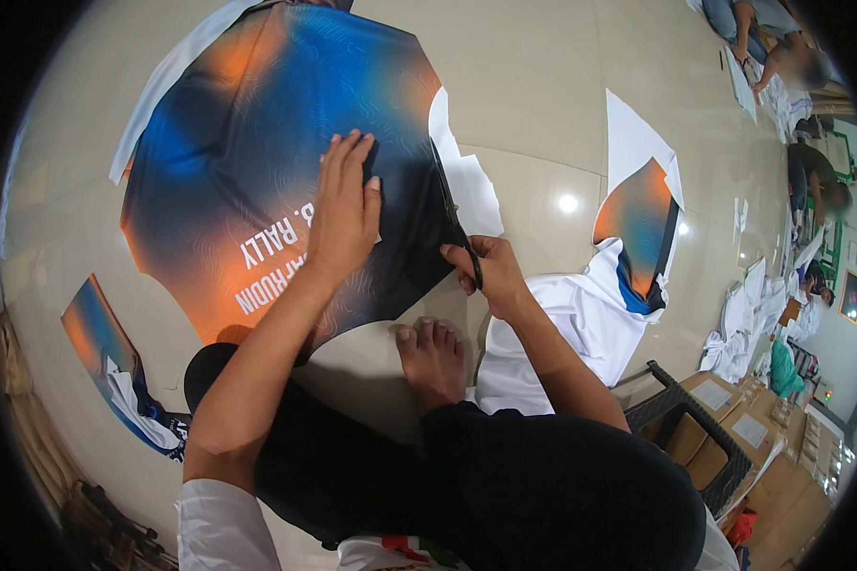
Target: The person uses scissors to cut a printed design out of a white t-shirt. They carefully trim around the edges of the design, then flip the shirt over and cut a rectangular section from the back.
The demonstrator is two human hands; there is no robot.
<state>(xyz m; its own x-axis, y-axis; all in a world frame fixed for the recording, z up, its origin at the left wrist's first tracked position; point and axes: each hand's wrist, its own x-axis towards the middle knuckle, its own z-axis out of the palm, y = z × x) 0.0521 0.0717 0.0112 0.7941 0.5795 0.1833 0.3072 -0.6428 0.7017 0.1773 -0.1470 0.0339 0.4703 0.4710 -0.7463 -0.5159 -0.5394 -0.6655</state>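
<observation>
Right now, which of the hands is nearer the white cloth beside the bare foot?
Right. The right hand, holding scissors, is near the left edge of the white cloth; the left hand rests on the printed fabric, farther left.

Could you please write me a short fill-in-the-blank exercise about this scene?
The right hand holds a pair of dark ____.
The left hand lies on printed fabric with ____ lettering.
The foot wears no shoe; it is ____.
The large bunched white cloth lies to the ____ of the foot.

Missing words: scissors; white; bare; right.
</observation>
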